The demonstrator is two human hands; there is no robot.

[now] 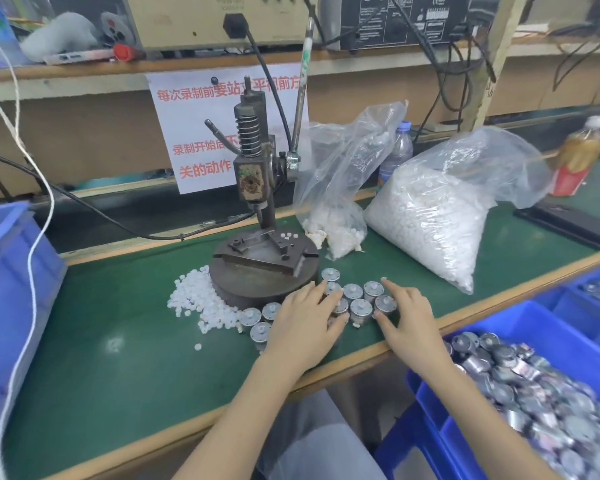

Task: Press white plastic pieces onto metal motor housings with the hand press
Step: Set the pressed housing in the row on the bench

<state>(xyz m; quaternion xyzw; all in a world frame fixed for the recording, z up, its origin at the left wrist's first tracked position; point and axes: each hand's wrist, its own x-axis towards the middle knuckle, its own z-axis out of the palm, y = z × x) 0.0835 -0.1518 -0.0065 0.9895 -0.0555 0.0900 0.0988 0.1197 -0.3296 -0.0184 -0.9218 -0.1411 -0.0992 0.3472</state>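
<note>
Left hand [305, 317] and right hand [404, 318] rest spread on the motors [361, 307]; best nudge them upright, close beside the press [253, 174].

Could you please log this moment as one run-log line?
left hand: open, resting on motor housings | right hand: open, touching them | hand press: no housing loaded, lever raised | white plastic pieces: piled beside base

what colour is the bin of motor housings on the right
The bin is blue, head view.
</note>
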